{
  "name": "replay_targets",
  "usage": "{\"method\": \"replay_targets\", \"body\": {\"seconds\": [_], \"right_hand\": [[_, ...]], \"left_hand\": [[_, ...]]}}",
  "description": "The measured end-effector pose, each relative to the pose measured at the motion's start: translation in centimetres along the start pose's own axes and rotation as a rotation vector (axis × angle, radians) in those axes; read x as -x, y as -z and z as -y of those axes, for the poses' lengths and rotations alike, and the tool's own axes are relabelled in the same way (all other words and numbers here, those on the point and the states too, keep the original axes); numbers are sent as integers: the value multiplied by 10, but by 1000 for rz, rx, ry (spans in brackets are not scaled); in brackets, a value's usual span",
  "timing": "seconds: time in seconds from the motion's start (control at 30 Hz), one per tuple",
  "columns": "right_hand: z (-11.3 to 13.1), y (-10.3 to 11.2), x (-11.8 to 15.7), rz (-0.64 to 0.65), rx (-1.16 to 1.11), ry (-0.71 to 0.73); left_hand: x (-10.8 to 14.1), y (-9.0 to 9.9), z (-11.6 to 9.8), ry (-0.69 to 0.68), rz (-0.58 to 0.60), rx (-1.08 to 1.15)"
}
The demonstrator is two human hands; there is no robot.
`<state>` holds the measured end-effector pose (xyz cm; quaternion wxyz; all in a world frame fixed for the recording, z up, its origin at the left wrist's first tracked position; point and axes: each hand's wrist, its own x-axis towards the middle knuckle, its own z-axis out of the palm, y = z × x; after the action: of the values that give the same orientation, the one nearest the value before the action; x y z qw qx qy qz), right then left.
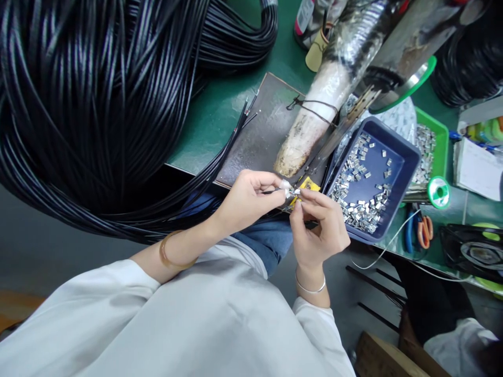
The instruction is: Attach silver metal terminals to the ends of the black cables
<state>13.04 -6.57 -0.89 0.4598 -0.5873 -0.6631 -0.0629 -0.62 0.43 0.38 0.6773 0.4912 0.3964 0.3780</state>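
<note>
I note a small metal part [295, 192] between the hands: my right hand [320, 225] pinches it; my left hand [251, 198], fingertips closed, sits directly opposite, its hold indiscernible.

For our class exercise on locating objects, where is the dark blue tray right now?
In the head view, the dark blue tray is right of centre, between the right hand and the green tray.
</note>
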Motion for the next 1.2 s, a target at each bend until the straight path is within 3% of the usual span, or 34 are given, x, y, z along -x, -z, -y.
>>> {"method": "replay_targets", "body": {"seconds": [0.4, 1.2], "right_hand": [[3, 0, -3, -16, 0, -14], [1, 3, -5, 77, -7, 20]], "left_hand": [[1, 0, -8, -22, -17, 10], [1, 1, -5, -10, -48, -42]]}}
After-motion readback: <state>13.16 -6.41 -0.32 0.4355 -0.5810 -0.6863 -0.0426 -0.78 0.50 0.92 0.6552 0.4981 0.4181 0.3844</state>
